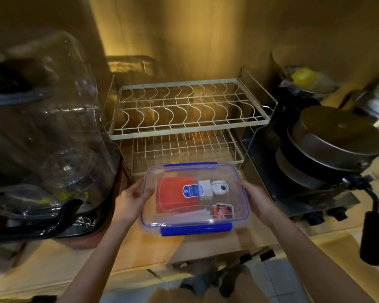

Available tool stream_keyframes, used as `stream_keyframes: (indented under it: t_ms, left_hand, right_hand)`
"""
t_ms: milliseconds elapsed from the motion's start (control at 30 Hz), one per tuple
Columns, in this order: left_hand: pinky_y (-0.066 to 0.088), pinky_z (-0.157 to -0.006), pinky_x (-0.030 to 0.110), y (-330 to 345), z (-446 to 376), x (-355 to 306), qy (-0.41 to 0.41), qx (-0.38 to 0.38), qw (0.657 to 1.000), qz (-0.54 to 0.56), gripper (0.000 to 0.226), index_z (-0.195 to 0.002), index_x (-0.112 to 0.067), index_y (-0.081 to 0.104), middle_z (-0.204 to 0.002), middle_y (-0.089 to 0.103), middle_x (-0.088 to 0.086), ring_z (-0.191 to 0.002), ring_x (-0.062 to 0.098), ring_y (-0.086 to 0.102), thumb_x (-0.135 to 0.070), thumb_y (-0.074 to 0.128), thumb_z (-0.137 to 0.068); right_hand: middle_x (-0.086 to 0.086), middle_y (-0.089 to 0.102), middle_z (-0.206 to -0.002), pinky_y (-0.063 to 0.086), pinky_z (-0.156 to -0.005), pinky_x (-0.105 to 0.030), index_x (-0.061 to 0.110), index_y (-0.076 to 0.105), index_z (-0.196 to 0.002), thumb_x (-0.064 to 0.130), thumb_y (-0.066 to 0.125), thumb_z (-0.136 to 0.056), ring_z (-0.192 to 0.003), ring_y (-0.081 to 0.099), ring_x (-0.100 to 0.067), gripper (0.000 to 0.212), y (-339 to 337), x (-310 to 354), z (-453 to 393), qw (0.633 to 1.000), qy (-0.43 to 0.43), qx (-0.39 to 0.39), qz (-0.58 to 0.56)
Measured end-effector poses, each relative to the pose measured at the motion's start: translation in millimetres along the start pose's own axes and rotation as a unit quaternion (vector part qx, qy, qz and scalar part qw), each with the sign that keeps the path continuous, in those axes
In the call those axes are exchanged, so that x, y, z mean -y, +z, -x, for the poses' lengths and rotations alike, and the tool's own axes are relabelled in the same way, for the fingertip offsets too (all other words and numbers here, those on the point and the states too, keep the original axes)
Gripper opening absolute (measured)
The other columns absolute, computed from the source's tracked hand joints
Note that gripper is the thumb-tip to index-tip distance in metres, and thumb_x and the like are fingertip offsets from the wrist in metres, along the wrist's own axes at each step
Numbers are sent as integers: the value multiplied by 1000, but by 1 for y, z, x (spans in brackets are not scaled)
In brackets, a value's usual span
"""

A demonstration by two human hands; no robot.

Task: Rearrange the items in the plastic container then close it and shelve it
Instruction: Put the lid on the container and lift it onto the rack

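A person holds a clear plastic container (194, 199) between both hands, level, in front of a two-tier white wire dish rack (184, 119); whether it rests on the tabletop (140, 248) or is held just above it cannot be told. The container's clear lid (225, 173) with its blue seal is on, and the blue latch (196, 229) on the near long side lies flat against the wall; a second blue latch shows along the far edge. The left hand (132, 199) takes the left short end, its grip curled round the rim with the thumb lying on the lid. The right hand (253, 196) takes the right short end in the same way, fingers wrapped over the edge. Through the lid show a red flat pouch (171, 197), a blue and white label (193, 190), a small white round item (219, 187) with a dark spot, and some small packets (223, 209) near the front right corner. To the left stands a large clear plastic bin (48, 127) with glassware inside. To the right, stacked dark pans (328, 149) sit on a stove, one black handle (372, 235) reaching toward the viewer.
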State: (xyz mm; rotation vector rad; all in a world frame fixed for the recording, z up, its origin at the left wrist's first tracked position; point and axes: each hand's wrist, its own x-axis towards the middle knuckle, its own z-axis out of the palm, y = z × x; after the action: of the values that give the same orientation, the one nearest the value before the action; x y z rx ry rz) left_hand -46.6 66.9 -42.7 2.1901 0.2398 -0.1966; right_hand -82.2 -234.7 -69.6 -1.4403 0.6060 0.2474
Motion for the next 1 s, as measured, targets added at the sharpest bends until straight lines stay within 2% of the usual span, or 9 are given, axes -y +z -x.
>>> stream_keyframes:
  t_ms: [133, 233, 300, 400, 500, 633, 733, 867, 1000]
  left_hand:
    - [55, -86, 35, -27, 25, -21, 40, -23, 999, 8, 52, -131, -23, 51, -116, 68, 6, -99, 15, 64, -42, 59, -84]
    - [45, -56, 12, -47, 43, -47, 91, -48, 994, -33, 47, -131, -21, 49, -81, 68, -4, -67, -2, 59, -34, 56, -87]
    - [46, -49, 13, -64, 54, -66, 124, -63, 990, -37, 48, -130, -20, 50, -67, 59, -16, -57, -2, 60, -36, 57, -85]
    - [48, -53, 17, -86, 63, -93, 161, -94, 982, 4, 52, -124, -21, 57, -66, 58, -18, -58, -4, 61, -46, 59, -78]
    - [47, -49, 9, -102, 58, -121, 175, -133, 974, 62, 43, -120, -20, 60, -71, 62, -14, -54, -13, 60, -37, 63, -81]
    - [54, -88, 38, -121, 39, -154, 193, -158, 963, 98, 39, -117, -20, 63, -104, 72, 8, -92, 14, 67, -37, 62, -82]
    - [51, -86, 33, -131, 23, -180, 207, -162, 962, 68, 40, -118, -15, 62, -102, 71, 9, -89, 15, 65, -37, 58, -85]
    - [50, -94, 42, -134, -2, -205, 178, -142, 974, -2, 46, -122, -9, 57, -118, 65, 17, -107, 30, 61, -40, 52, -88]
    - [52, -90, 44, -120, -26, -208, 127, -105, 982, -91, 53, -116, -9, 57, -108, 65, 17, -96, 32, 63, -51, 41, -90]
  right_hand:
    - [-17, 72, -100, 55, -85, -41, 12, 70, -102, 37, 56, -87, -91, 70, -28, 32, 0, 31, 24, 996, -87, 11, -12]
    - [-15, 71, -95, 55, -71, -32, 13, 68, -103, 35, 54, -86, -82, 71, -23, 31, -5, 63, 44, 988, -147, 47, -13]
    - [-13, 70, -95, 55, -75, -34, 14, 67, -105, 36, 56, -85, -84, 69, -23, 31, -11, 89, 54, 985, -155, 66, -29]
    - [-16, 66, -107, 45, -96, -47, 13, 67, -108, 46, 69, -70, -99, 63, -31, 51, -15, 127, 62, 980, -165, 91, -64]
    - [-15, 64, -113, 45, -99, -46, 10, 64, -114, 46, 80, -55, -103, 62, -30, 71, -13, 161, 64, 972, -177, 110, -106]
    - [-4, 69, -88, 56, -74, -32, 17, 69, -92, 40, 78, -58, -77, 69, -18, 42, -5, 204, 56, 958, -190, 146, -157]
    - [-2, 70, -80, 56, -67, -30, 18, 69, -90, 40, 75, -60, -69, 70, -16, 38, 0, 225, 40, 954, -207, 125, -177]
    - [-2, 70, -71, 50, -70, -32, 17, 71, -84, 41, 74, -63, -64, 68, -15, 33, 13, 239, 20, 959, -219, 76, -161]
    - [-1, 68, -53, 50, -69, -32, 14, 72, -66, 32, 71, -77, -53, 66, -15, 21, 27, 243, 2, 968, -203, 8, -146]
